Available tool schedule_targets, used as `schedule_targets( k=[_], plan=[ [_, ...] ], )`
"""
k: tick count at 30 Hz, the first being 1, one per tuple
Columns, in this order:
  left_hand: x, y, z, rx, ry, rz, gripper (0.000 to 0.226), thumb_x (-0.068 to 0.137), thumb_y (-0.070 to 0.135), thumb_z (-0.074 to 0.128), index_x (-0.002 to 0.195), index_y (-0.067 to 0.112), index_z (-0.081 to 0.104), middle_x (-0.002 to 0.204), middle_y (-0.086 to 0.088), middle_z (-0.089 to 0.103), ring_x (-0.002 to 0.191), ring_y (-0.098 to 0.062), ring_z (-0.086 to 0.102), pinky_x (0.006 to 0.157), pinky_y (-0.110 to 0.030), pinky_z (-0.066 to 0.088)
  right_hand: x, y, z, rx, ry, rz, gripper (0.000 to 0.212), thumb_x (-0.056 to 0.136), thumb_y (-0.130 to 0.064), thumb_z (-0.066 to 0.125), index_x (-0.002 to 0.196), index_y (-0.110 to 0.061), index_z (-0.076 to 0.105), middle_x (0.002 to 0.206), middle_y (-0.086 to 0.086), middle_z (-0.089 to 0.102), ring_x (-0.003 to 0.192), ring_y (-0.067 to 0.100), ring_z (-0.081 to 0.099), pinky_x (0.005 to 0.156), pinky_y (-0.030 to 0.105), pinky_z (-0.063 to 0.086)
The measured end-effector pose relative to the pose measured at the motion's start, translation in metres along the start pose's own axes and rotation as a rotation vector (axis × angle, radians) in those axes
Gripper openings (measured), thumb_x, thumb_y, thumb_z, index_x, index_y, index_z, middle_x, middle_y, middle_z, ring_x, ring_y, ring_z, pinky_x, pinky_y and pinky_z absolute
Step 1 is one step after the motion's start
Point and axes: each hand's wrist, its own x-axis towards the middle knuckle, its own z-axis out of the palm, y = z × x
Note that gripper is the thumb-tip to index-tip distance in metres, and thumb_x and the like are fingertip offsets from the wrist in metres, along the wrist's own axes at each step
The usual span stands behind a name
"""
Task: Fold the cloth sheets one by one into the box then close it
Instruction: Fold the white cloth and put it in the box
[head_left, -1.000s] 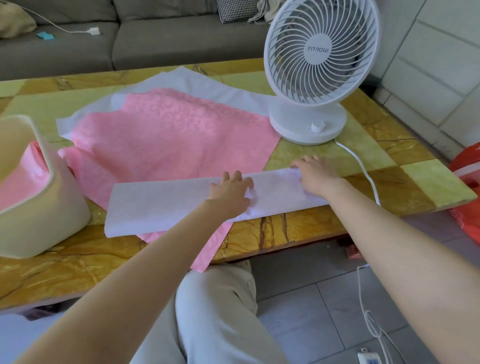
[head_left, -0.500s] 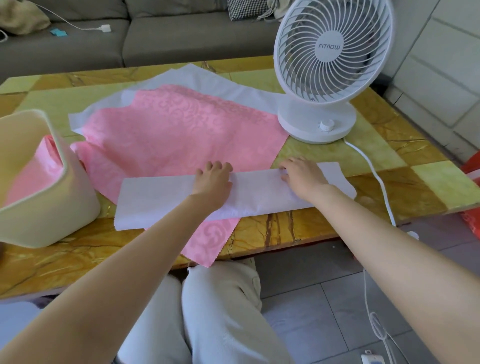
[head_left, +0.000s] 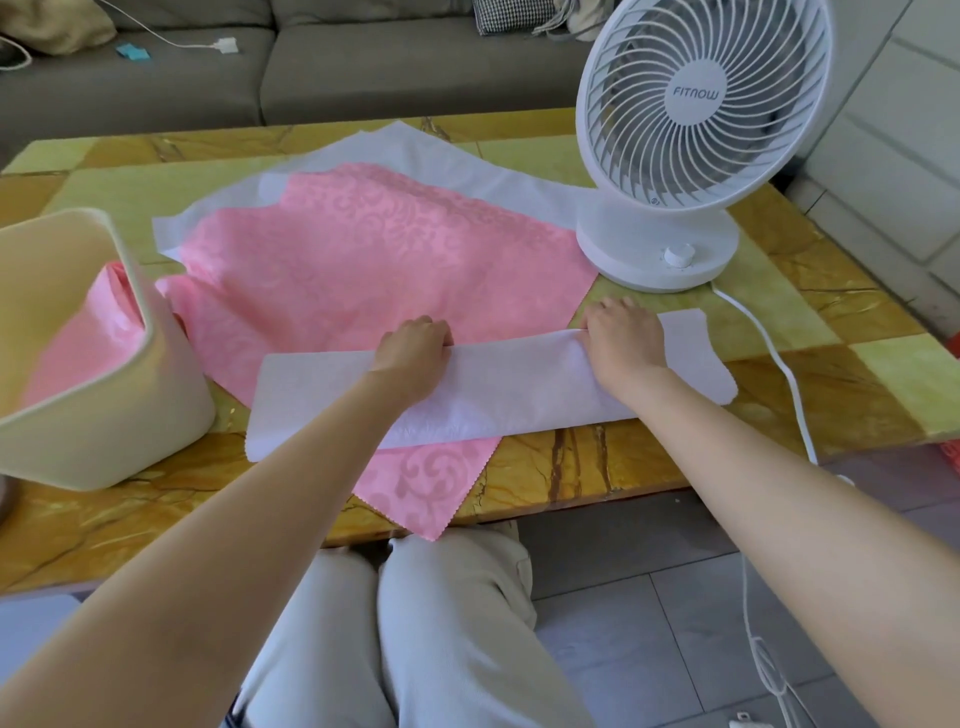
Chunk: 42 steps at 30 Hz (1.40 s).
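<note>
A white cloth sheet (head_left: 509, 389), folded into a long strip, lies across the near side of the table on top of a pink patterned sheet (head_left: 363, 270). My left hand (head_left: 415, 353) curls its fingers over the strip's far edge near the middle. Further right, my right hand (head_left: 621, 338) grips that same far edge, where the cloth bunches up slightly. Another white sheet (head_left: 415, 150) lies under the pink one. At the left stands the cream box (head_left: 104, 415), open, with a folded pink cloth (head_left: 88, 338) inside.
A white desk fan (head_left: 691, 156) stands at the table's back right, and its cable (head_left: 769, 353) runs off the right edge to the floor. My knees (head_left: 415, 623) are under the table's near edge. A grey sofa (head_left: 311, 62) is behind the table.
Both hands slid left along the white strip and toward its far edge. Their fingers went from lying flat on it to curling over that edge.
</note>
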Motion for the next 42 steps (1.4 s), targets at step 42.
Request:
schedule_targets(
  k=[42],
  plan=[
    [-0.114,-0.103,0.011,0.059,0.132,-0.269,0.036,0.098,0.013,0.040,0.133,0.010,0.041,0.131,-0.014,0.041,0.119,-0.033,0.039,0.097,-0.042,0.037,-0.069,-0.164,-0.004,0.368,-0.432,-0.269,0.066,0.099,-0.040,0.039,0.151,-0.015,0.008,0.160,0.006,-0.004,0.147,0.025,-0.005,0.119,0.049,0.001]
  ],
)
